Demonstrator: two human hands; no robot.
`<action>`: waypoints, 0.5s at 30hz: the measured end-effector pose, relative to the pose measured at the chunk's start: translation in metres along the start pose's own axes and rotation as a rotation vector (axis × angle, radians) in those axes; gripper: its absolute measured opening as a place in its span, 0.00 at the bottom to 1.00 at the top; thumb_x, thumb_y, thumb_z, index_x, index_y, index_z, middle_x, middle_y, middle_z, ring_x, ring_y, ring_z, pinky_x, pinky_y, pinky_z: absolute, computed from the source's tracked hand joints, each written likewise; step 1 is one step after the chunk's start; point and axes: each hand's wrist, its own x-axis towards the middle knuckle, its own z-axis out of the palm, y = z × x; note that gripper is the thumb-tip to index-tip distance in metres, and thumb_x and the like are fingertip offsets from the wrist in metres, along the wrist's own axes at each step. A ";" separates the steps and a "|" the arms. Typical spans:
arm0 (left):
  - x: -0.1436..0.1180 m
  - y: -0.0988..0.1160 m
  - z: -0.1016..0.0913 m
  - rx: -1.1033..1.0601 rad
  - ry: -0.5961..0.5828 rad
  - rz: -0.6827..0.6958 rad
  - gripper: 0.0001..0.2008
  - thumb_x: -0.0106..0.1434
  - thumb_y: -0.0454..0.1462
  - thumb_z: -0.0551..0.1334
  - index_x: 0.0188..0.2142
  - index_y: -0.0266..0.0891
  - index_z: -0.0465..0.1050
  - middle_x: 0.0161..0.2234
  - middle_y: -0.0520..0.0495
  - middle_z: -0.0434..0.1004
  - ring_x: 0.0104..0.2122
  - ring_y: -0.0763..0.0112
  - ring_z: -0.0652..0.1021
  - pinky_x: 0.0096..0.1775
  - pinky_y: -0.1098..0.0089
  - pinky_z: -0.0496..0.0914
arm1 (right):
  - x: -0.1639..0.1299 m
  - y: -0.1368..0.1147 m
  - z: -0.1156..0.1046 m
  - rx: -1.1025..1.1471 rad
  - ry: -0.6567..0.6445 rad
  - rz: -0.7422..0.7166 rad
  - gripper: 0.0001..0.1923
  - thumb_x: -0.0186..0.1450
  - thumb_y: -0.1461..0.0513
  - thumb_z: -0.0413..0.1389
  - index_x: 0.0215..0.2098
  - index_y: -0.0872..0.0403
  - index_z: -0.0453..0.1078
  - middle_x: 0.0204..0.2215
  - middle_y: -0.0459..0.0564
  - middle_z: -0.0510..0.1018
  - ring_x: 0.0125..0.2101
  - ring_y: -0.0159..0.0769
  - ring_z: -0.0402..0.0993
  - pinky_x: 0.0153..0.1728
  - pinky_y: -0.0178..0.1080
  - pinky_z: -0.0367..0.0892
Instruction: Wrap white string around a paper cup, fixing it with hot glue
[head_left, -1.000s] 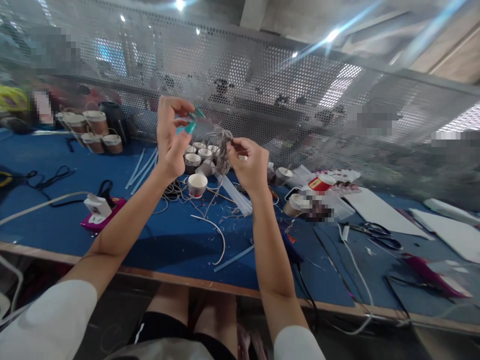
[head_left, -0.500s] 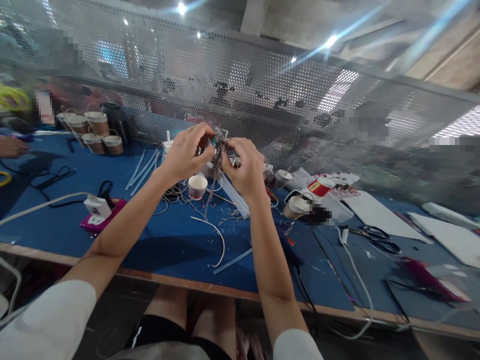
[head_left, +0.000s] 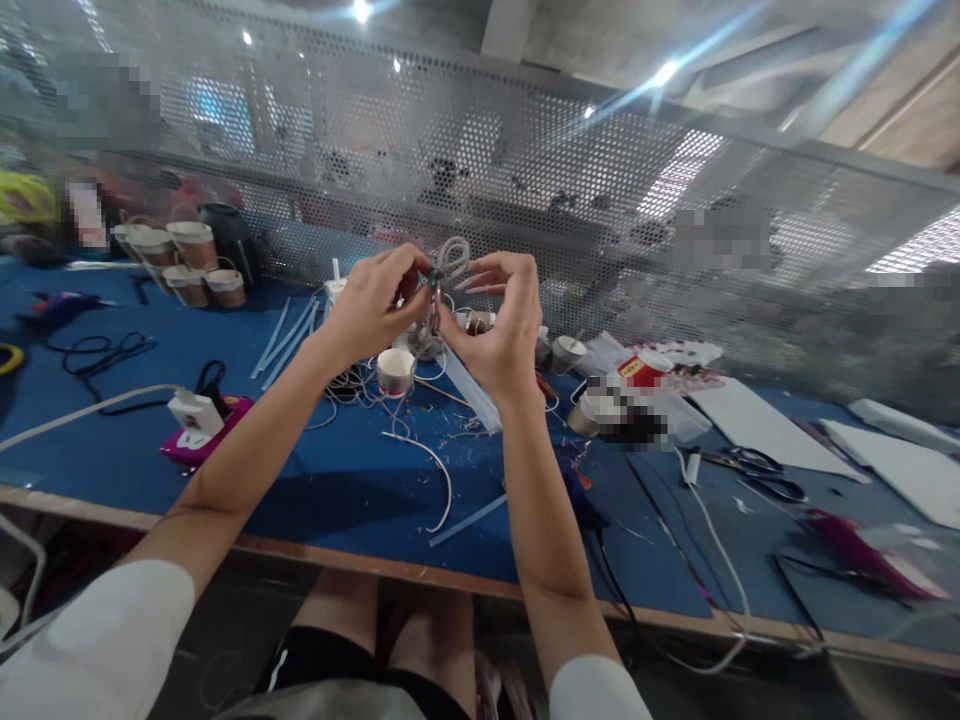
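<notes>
A looped bundle of grey cord (head_left: pixel 453 256) is up in front of me over the table, with a small teal piece at its middle. My left hand (head_left: pixel 379 300) pinches it there between thumb and fingers. On the other side, my right hand (head_left: pixel 501 318) has its fingers spread, with the thumb by the bundle; whether it touches is hard to see. Strands of cord hang below. Underneath stands a paper cup (head_left: pixel 395 372), beside a tangle of thin cord (head_left: pixel 346 384). A loose white cord (head_left: pixel 442 470) curves across the blue tabletop.
Small brown cups (head_left: pixel 191 245) with handles stand at the back left. Pale glue sticks (head_left: pixel 289 340) lie nearer. A purple power strip (head_left: pixel 187 440) is by my left forearm. Scissors (head_left: pixel 757 470), white boards (head_left: pixel 780 430) and cables are at the right. A perforated metal screen (head_left: pixel 525 150) rises behind.
My right hand's fingers have spread and lifted off the cord bundle. Its loops now show above my hands. My left hand keeps its pinch. The other person's hand at far left has left view.
</notes>
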 end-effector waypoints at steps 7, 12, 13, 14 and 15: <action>0.001 0.004 -0.004 -0.042 -0.004 0.024 0.06 0.65 0.34 0.54 0.32 0.40 0.67 0.26 0.52 0.69 0.27 0.74 0.70 0.33 0.71 0.63 | 0.003 -0.003 -0.004 -0.028 -0.083 0.018 0.08 0.66 0.62 0.56 0.43 0.48 0.65 0.40 0.49 0.74 0.43 0.42 0.73 0.46 0.51 0.73; 0.001 0.001 -0.003 -0.037 -0.028 0.069 0.05 0.64 0.34 0.54 0.35 0.40 0.68 0.28 0.51 0.71 0.28 0.72 0.71 0.34 0.70 0.64 | 0.004 -0.003 -0.007 0.024 -0.122 0.059 0.11 0.63 0.61 0.59 0.42 0.49 0.64 0.39 0.48 0.76 0.40 0.40 0.73 0.45 0.48 0.73; 0.001 0.000 -0.003 -0.035 -0.034 0.081 0.05 0.64 0.34 0.54 0.36 0.40 0.68 0.29 0.50 0.71 0.29 0.72 0.71 0.35 0.70 0.65 | 0.004 -0.003 -0.007 0.035 -0.129 0.068 0.12 0.62 0.61 0.60 0.42 0.49 0.64 0.40 0.48 0.76 0.40 0.40 0.74 0.44 0.48 0.73; 0.000 0.000 -0.002 -0.032 -0.042 0.093 0.05 0.64 0.33 0.54 0.36 0.40 0.68 0.30 0.50 0.72 0.29 0.72 0.72 0.35 0.70 0.66 | 0.004 -0.002 -0.007 0.040 -0.133 0.077 0.12 0.61 0.61 0.60 0.42 0.49 0.64 0.39 0.48 0.76 0.40 0.40 0.74 0.44 0.48 0.73; 0.000 0.000 -0.002 -0.029 -0.054 0.104 0.05 0.64 0.33 0.54 0.36 0.40 0.68 0.30 0.50 0.72 0.30 0.71 0.72 0.36 0.70 0.66 | 0.003 -0.002 -0.007 0.040 -0.133 0.085 0.11 0.61 0.61 0.60 0.41 0.49 0.64 0.38 0.48 0.76 0.39 0.40 0.74 0.43 0.47 0.73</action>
